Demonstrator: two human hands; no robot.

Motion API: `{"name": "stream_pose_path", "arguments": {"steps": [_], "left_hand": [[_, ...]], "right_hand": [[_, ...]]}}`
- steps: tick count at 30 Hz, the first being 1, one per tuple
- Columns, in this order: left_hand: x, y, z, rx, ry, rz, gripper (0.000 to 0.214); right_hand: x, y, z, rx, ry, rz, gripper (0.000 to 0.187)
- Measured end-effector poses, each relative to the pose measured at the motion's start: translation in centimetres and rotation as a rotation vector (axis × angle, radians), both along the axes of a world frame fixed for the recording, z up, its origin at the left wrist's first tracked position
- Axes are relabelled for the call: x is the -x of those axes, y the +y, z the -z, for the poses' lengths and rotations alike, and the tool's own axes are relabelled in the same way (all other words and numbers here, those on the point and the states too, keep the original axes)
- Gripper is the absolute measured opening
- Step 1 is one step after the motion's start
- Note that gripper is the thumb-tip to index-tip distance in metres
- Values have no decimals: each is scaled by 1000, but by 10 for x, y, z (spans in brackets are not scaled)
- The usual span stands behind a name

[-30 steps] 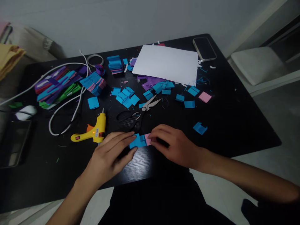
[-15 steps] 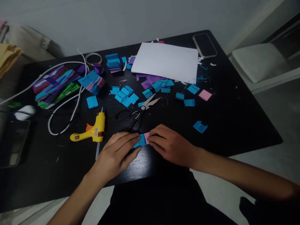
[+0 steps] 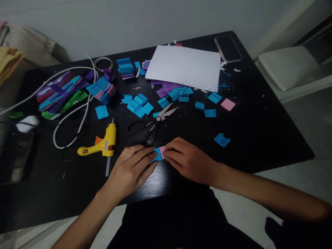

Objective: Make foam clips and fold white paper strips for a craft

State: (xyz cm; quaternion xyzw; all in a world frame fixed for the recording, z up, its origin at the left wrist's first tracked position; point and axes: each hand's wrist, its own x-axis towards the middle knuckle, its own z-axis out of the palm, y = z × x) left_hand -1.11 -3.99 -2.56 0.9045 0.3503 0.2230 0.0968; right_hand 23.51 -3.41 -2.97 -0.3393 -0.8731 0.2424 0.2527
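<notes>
My left hand (image 3: 131, 169) and my right hand (image 3: 188, 159) meet at the near edge of the black table (image 3: 259, 131). Between their fingertips lies a small folded paper piece (image 3: 159, 153), blue on the left and pink on the right. The left fingers lie flat over its blue part, and the right fingers pinch and press its pink end. Most of the piece is hidden under the fingers. Black-handled scissors (image 3: 153, 126) lie just behind the hands. A yellow glue gun (image 3: 101, 143) rests to the left of my left hand.
Several blue folded paper pieces (image 3: 140, 103) are scattered mid-table, with a pink square (image 3: 228, 104) and a lone blue piece (image 3: 221, 139) at right. A white sheet (image 3: 185, 65) and a phone (image 3: 228, 48) lie at the back. Coloured paper strips (image 3: 62, 93) and a white cable (image 3: 75, 121) are at left.
My hands have closed in on the paper piece, so less of its blue part shows. The view shifted slightly; nothing else on the table moved.
</notes>
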Motion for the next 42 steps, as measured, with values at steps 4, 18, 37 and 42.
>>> {"name": "stream_pose_path", "arguments": {"steps": [4,18,37,42], "left_hand": [[-1,0,0,-1,-5,-5,26],[-2,0,-1,-4,-5,-18,21],[-1,-5,1,193,-175,-175,40],[-3,1,-12,346,-375,-147,17]], "right_hand": [[0,0,0,7,-3,0,25],[2,0,-3,20,-3,46,23],[8,2,-13,470,270,142,38],[7,10,-26,586,336,135,28]]}}
